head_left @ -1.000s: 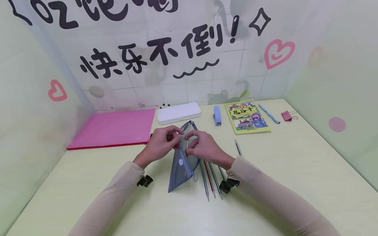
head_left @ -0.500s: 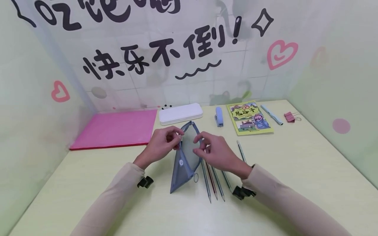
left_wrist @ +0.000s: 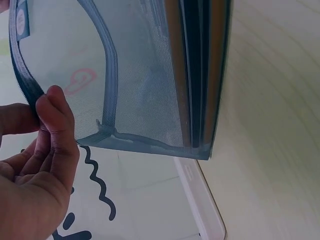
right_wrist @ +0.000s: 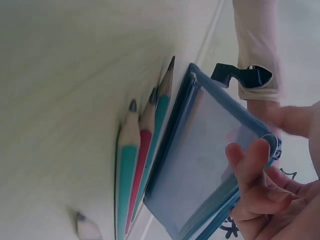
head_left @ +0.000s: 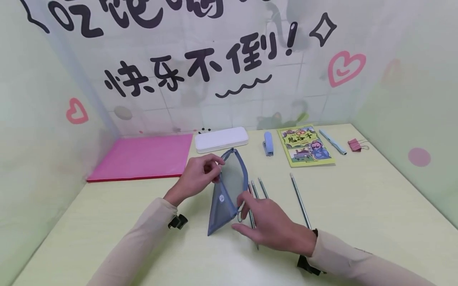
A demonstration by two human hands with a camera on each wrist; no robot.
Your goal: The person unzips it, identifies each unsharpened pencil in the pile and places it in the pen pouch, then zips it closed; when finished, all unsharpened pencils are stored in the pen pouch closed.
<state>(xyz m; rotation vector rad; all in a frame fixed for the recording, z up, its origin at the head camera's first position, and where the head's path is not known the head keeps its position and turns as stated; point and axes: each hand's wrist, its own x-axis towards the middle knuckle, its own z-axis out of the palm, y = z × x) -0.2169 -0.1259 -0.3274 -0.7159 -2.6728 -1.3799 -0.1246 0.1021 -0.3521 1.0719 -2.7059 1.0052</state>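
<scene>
A blue mesh zip pencil case [head_left: 221, 212] stands on edge with its top unzipped. My left hand [head_left: 198, 174] pinches the zip edge at its far left between thumb and fingers. Through the mesh in the left wrist view, several pencils [left_wrist: 192, 75] show along the bottom. At the near corner my right hand [head_left: 273, 224] has its thumb and fingers spread around the zip pull ring [head_left: 240, 217]. Beneath and beside that hand lie teal pencils [right_wrist: 128, 175] and a red pencil [right_wrist: 142, 167], partly hidden by it in the head view.
A lone pencil [head_left: 299, 198] lies further right. Along the back are a pink folder [head_left: 143, 157], a white case [head_left: 222, 140], a blue stapler [head_left: 268, 143], a yellow booklet [head_left: 304, 147], a light blue pen [head_left: 332, 142] and a pink binder clip [head_left: 355, 145].
A pencil held by my right hand went into the pencil case and was let go. My right hand then moved toward me, down to the zip pull corner. My left hand stayed on the edge.
</scene>
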